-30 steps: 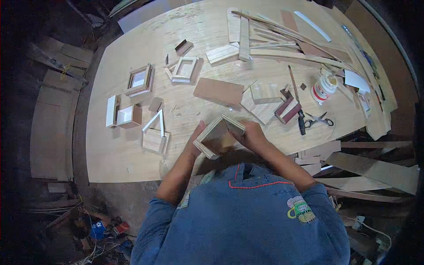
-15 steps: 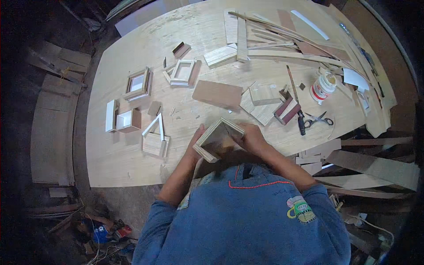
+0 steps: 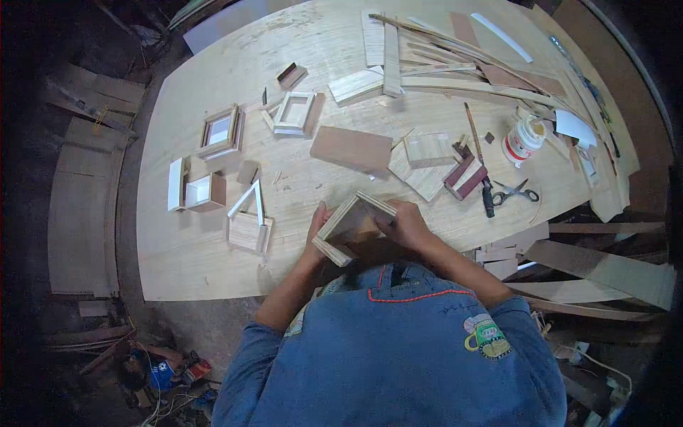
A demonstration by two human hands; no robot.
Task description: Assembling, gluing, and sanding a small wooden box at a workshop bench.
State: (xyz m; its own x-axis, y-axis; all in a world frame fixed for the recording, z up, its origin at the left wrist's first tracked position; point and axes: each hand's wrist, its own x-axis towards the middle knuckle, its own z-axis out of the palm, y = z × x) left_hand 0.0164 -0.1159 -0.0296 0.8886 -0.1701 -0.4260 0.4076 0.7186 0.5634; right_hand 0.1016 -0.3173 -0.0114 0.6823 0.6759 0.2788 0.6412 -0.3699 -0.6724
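Note:
Close to my body, at the table's near edge, I hold a small open wooden box frame (image 3: 335,225) with pale, layered edges. It is tilted, with a corner pointing away from me. My left hand (image 3: 315,233) grips its left side, the thumb up along the outer wall. On the other side, my right hand (image 3: 408,226) is closed around the right wall, its fingers partly hidden by the wood. Just beyond lies a flat brown board (image 3: 351,149). Right of that are pale wooden plates (image 3: 429,151) and a dark red and cream block (image 3: 466,176).
Small wooden frames (image 3: 292,114) and an open box (image 3: 206,192) stand on the left of the table (image 3: 192,263). Rightward are scissors (image 3: 515,192), a brush (image 3: 486,192) and an open white glue jar (image 3: 523,142). Wood strips (image 3: 455,87) pile up at the far right.
Both hands keep their hold on the box frame, which has shifted only slightly. The table's things appear moved by a few pixels, as the view has moved a little.

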